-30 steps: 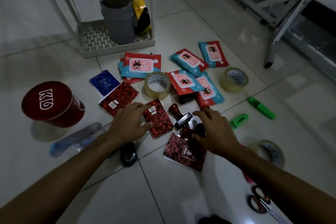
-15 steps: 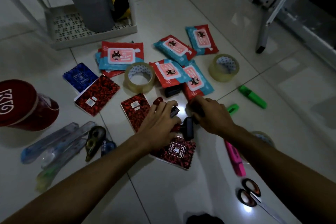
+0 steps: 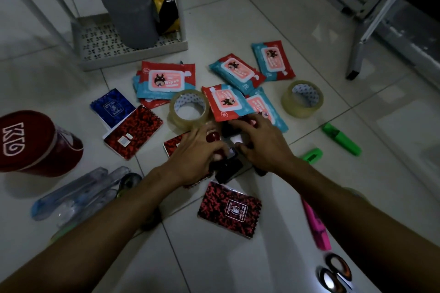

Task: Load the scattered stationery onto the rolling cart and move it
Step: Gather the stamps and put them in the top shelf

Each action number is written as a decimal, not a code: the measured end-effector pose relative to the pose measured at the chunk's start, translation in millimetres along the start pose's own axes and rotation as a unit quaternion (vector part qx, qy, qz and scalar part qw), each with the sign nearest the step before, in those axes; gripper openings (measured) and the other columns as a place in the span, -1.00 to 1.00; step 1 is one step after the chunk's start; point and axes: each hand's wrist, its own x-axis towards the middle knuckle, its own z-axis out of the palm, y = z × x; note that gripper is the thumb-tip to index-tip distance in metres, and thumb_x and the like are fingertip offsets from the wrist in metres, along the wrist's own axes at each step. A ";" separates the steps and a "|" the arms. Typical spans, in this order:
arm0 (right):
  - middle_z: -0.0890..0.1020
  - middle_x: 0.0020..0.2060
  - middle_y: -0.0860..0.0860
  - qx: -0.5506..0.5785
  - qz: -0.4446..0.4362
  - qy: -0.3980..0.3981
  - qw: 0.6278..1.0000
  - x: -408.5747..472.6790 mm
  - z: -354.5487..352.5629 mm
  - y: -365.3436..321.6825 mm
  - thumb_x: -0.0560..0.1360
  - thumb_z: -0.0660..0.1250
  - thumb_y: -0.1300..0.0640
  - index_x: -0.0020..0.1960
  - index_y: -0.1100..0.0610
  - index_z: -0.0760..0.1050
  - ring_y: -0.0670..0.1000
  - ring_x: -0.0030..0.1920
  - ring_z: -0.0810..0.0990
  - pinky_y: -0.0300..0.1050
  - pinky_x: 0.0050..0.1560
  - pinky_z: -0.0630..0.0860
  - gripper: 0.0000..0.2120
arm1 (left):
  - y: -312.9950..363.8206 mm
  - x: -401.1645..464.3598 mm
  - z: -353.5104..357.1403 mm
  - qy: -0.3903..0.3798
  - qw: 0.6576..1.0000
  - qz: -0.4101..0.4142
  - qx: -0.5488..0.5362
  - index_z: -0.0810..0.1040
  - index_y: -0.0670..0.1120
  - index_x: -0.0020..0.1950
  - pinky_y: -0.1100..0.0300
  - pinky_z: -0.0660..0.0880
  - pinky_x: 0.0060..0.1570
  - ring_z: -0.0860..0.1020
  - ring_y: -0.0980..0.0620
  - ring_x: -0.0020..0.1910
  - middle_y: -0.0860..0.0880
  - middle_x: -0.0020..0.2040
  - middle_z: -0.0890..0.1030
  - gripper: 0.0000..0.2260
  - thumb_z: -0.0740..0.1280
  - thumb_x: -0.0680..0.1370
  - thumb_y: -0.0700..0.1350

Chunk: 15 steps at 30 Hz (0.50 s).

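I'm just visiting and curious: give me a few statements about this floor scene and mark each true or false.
1. The grey cup stands on the cart's bottom shelf. True.
2. Both tape rolls are on the cart. False: the two clear tape rolls lie on the floor.
3. The left hand grips a red-handled stamp. True.
4. The scissors lie beside the red tub. False: they lie at the lower right, the tub at the far left.
5. The green highlighter lies right of the right hand. True.
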 end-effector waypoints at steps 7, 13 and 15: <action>0.42 0.33 0.01 -0.022 -0.021 -0.033 0.999 8.8 0.4 -0.5 0.57 0.19 -0.18 0.37 -0.16 0.34 0.09 0.29 0.37 0.07 0.21 0.36 -0.62 | -10.4 9.8 -2.3 -0.071 0.994 0.001 -0.084 0.51 0.17 0.18 -0.08 0.18 0.42 0.17 -0.06 0.48 0.00 0.51 0.20 -0.82 0.26 0.60 -0.03; 0.40 0.20 0.03 0.014 0.010 -0.124 0.992 -16.8 -12.2 8.9 0.50 0.33 -0.15 0.28 -0.20 0.35 0.05 0.17 0.39 -0.01 0.08 0.47 -0.62 | -15.4 1.8 0.4 -0.098 0.990 -0.002 -0.104 0.53 0.18 0.18 -0.03 0.21 0.40 0.22 -0.04 0.44 -0.02 0.44 0.25 -0.79 0.31 0.58 -0.05; 0.33 0.30 0.05 0.047 0.046 -0.141 0.988 -25.0 -17.2 11.1 0.43 0.45 -0.02 0.36 -0.21 0.22 0.04 0.18 0.40 -0.01 0.06 0.53 -0.40 | -16.3 0.2 -1.5 -0.116 0.988 -0.003 -0.101 0.51 0.18 0.22 -0.01 0.22 0.39 0.22 -0.05 0.43 -0.02 0.44 0.24 -0.74 0.35 0.55 -0.04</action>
